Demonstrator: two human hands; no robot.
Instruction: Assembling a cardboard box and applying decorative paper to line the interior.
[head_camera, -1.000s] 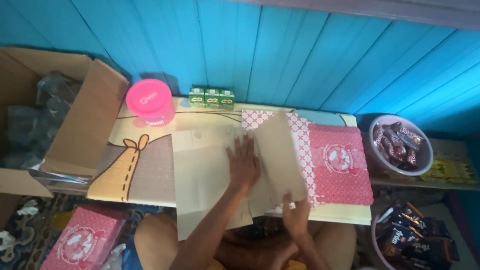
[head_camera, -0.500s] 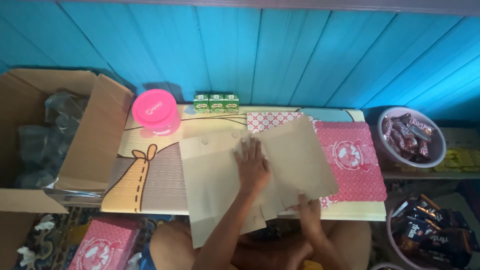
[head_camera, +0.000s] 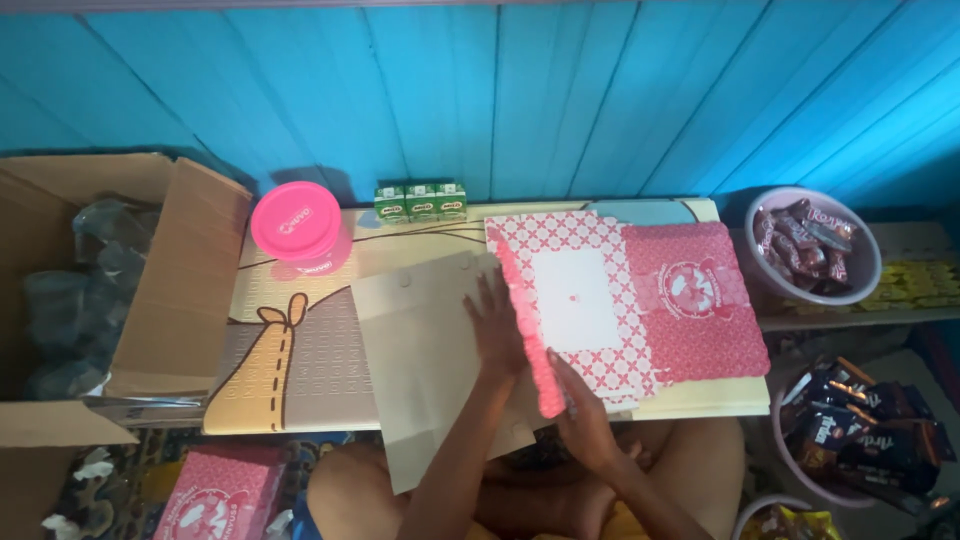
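Head view: flattened carton (head_camera: 430, 340) lies under left hand (head_camera: 497, 325).

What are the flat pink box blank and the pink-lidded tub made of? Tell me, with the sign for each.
Box blank: looks like thin cardboard, pink patterned print on one face, plain matte brown on the other; it folds along creases.
Tub: likely plastic, with a smooth, evenly coloured pink lid.

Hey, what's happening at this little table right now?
A person sitting at a low table is working a flat, unfolded cardboard box blank. The left hand presses flat on its plain brown side, while the right hand props up a pink patterned flap along a crease. A pink-lidded tub and three small green drink cartons stand at the back by the blue wall.
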